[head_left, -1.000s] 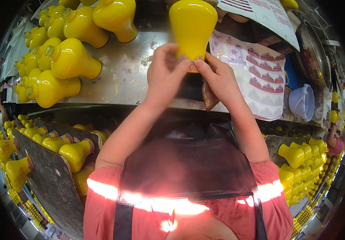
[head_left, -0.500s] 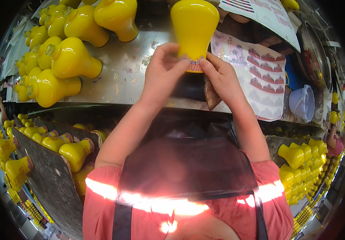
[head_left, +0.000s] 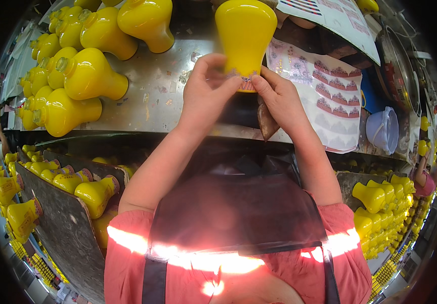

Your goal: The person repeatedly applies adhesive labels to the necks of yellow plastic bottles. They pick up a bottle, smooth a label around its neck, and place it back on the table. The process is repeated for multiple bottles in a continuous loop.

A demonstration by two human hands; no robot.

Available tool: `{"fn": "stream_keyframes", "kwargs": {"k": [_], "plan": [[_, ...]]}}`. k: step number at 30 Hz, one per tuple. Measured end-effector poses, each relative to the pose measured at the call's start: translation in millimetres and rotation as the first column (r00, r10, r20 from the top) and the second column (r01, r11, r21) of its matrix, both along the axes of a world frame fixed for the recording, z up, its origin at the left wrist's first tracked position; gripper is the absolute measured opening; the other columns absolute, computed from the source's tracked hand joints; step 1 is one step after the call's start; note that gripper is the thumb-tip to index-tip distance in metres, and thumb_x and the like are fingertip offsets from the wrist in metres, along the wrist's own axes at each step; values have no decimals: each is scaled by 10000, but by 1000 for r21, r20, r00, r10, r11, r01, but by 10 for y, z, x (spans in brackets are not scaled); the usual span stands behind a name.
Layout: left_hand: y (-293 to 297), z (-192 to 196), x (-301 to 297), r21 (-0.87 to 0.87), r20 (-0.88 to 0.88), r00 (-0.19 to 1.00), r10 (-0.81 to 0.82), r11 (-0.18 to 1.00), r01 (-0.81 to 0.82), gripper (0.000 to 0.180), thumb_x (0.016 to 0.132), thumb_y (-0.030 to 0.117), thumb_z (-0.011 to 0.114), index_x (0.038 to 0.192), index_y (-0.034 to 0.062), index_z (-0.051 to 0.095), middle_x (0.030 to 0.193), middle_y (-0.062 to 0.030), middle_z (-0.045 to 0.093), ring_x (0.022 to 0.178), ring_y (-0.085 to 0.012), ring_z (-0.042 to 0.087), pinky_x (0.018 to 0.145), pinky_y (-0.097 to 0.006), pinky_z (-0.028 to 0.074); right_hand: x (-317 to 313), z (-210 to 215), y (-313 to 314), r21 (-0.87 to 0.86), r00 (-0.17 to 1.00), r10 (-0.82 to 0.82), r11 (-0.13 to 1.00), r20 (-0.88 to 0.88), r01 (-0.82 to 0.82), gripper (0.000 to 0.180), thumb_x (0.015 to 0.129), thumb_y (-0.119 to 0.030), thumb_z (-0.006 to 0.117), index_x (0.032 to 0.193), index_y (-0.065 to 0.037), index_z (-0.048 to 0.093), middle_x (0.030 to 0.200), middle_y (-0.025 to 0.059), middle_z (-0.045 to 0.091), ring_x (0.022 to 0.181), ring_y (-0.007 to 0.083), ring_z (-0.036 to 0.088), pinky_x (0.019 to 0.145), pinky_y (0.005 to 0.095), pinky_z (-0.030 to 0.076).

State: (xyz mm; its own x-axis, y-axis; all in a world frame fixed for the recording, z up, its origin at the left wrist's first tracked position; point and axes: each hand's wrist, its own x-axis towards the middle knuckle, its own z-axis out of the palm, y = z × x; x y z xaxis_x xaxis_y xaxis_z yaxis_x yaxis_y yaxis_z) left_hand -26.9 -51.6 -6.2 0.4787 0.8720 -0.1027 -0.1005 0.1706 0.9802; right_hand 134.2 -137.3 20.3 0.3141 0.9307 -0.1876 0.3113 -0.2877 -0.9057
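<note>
1. Your left hand (head_left: 206, 96) grips the narrow lower end of a glossy yellow vase (head_left: 245, 33), fingers curled around its left side.
2. Your right hand (head_left: 279, 99) closes on the same end from the right, thumb and fingertips pressed to a patterned pink decal band (head_left: 246, 83) that wraps the vase's rim.
3. You hold the vase up over the metal desk (head_left: 152, 96), wide body pointing away from you, narrow end toward you, clear of the surface.
4. Just right of your hands, a decal sheet (head_left: 330, 96) printed with rows of pink patterned strips lies flat on the desk, partly under your right hand.
5. On the desk's left part, a group of matching yellow vases (head_left: 76, 76) lies on their sides, touching one another.
6. At the right edge of the desk sits a small pale plastic bucket (head_left: 383, 129).
7. Below the desk on your left, a dark board (head_left: 61, 223) carries more yellow vases (head_left: 92, 192) in a row; another heap of them (head_left: 385, 207) sits low on your right.
</note>
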Motion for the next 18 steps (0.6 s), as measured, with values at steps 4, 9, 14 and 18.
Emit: {"fn": "stream_keyframes", "kwargs": {"k": [4, 9, 14, 18], "plan": [[-3, -12, -7, -3, 14, 1000, -15, 1000, 16, 467, 904, 34, 743, 1326, 36, 542, 1222, -42, 582, 968, -87, 534, 912, -246, 499, -21, -27, 3, 54, 999, -42, 998, 14, 41, 409, 1035, -323, 573, 1333, -54, 654, 1014, 83, 732, 914, 145, 652, 833, 296, 509], [-63, -49, -23, 62, -12, 999, -36, 997, 36, 563, 885, 95, 749, 1378, 37, 482, 1272, -57, 537, 1036, -130, 506, 965, -295, 468, 149, 148, -5, -132, 938, -265, 962, -223, 240, 453, 1100, -394, 399, 1323, -105, 669, 706, -34, 594, 512, 60, 489, 520, 234, 409], [-67, -119, 56, 228, -113, 991, 66, 973, -39, 665, 768, 108, 764, 1367, 12, 492, 1142, -129, 593, 975, -218, 637, 897, -364, 531, 213, 342, -8, 303, 992, -121, 944, -46, 130, 249, 931, -78, 678, 1179, -71, 657, 1028, 56, 696, 895, 128, 674, 797, 268, 538], [-81, -154, 73, 260, -94, 991, 93, 963, -65, 654, 769, 102, 756, 1361, 20, 491, 1144, -134, 587, 967, -224, 638, 898, -376, 529, 63, 388, 46, 377, 805, -40, 897, 592, -233, 326, 864, -15, 760, 1169, -46, 649, 1023, 113, 715, 891, 237, 711, 777, 342, 561]]}}
